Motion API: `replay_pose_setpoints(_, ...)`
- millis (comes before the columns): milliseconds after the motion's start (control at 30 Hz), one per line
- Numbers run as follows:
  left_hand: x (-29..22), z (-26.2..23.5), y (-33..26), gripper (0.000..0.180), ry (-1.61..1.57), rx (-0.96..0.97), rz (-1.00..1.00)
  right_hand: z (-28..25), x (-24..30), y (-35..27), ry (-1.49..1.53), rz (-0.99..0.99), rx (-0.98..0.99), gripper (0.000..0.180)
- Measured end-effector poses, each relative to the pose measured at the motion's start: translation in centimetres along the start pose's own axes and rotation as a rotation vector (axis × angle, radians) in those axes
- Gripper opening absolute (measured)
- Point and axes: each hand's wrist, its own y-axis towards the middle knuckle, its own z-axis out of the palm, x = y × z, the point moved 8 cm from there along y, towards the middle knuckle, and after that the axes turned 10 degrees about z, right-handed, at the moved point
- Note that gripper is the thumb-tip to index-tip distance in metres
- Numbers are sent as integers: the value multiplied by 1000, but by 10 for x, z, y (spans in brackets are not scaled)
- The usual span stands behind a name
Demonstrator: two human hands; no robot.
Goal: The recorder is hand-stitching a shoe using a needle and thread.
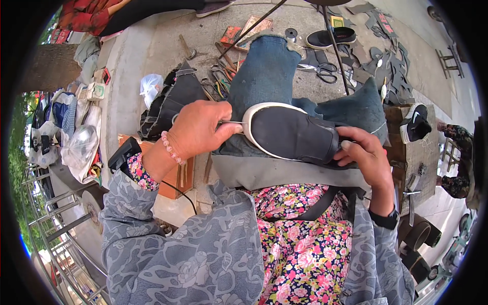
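Observation:
A black slip-on shoe [284, 131] with a white sole lies on its side across my lap, its toe to the left. My right hand [368, 152] is closed round its heel end, thumb on the upper. In my closed left hand [201, 128] is a thin metal awl [234, 121], its handle mostly hidden by the fingers. The awl's tip touches the white sole edge at the toe. Beneath the shoe, a grey cloth [290, 174] covers my lap, over worn blue denim [262, 68].
Beyond my knees lie scissors [325, 72], another black shoe [330, 37], a thread spool [291, 33] and dark material scraps [389, 68]. A black bag [175, 94] and hand tools sit left. A wooden box [424, 152] bearing a black-and-white shoe [417, 124] stands right. Two thin poles cross the far side.

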Motion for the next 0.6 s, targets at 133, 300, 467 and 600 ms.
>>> replay_pose_setpoints(133, -15, -5, -17, 21, -91, 136, 196, 34, 103, -35, -629, -829, -419, 20)
replay_pose_setpoints(300, -28, -1, -26, 38, -51, 290, 84, 158, 96, 25, -969, -919, 79, 44)
replay_pose_setpoints(467, -41, 4, -47, 54, 129, 370, 120, 159, 86, 23, -860, -1073, 50, 33)
replay_pose_setpoints(600, -54, -6, -50, 55, 258, 334, 257, 159, 81, 22, -846, -1093, 91, 30)
